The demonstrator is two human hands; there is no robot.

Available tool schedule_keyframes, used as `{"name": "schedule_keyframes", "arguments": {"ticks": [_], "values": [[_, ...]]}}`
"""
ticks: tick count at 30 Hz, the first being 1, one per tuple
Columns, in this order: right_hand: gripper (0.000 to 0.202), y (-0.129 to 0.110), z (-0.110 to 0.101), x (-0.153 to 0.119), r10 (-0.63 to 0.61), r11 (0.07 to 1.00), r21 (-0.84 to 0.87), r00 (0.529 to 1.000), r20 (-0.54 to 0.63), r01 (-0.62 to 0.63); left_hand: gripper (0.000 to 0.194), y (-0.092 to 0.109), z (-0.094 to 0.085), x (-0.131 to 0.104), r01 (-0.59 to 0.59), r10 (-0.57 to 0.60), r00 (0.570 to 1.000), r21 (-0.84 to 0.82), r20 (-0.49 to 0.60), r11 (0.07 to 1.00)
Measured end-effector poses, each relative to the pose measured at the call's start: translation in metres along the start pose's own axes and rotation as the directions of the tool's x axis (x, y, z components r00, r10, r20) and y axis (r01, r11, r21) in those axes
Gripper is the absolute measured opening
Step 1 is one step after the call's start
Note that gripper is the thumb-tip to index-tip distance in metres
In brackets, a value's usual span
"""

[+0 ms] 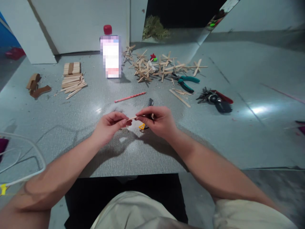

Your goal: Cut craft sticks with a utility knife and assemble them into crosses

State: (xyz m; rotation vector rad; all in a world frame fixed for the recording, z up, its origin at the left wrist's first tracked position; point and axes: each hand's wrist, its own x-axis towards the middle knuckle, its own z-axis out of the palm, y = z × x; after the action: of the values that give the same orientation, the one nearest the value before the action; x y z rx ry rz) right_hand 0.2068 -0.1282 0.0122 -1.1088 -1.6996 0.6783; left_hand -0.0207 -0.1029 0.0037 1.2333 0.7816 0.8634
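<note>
Between my two hands is a thin wooden craft stick (132,118), held low over the table. The fingers of my left hand (111,125) pinch its left end. My right hand (157,119) grips the other end with thumb and fingertips, and those fingers hide part of it. Under and behind the right hand lies a utility knife (142,126) with a yellow part and a dark end; most of it is covered. A red patterned pencil (130,97) rests on the table just beyond my hands.
Farther back is a pile of crossed wooden sticks (145,70). Teal-handled pliers (188,81) and a bunch of keys (216,100) lie to the right. Loose sticks (72,83), a banded stick bundle (71,68) and a lit phone (111,57) are at the back left. A white cable (35,149) loops at left.
</note>
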Motion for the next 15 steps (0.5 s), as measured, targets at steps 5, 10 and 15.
{"name": "schedule_keyframes", "arguments": {"ticks": [5,10,15], "values": [[0.013,0.001,0.000,-0.002,-0.133,0.991,0.004,0.991,0.011,0.133,0.016,0.005,-0.001,0.000,-0.137,0.147,0.988,0.165,-0.048,0.977],[0.006,0.002,0.002,-0.004,-0.181,0.983,0.019,0.983,-0.004,0.181,0.015,0.008,-0.001,0.000,-0.232,0.269,0.958,0.283,-0.098,0.931],[0.007,0.002,0.001,-0.005,-0.162,0.986,0.033,0.987,0.000,0.162,0.009,0.007,-0.029,0.016,-0.249,0.366,0.885,0.369,-0.289,0.895]]}}
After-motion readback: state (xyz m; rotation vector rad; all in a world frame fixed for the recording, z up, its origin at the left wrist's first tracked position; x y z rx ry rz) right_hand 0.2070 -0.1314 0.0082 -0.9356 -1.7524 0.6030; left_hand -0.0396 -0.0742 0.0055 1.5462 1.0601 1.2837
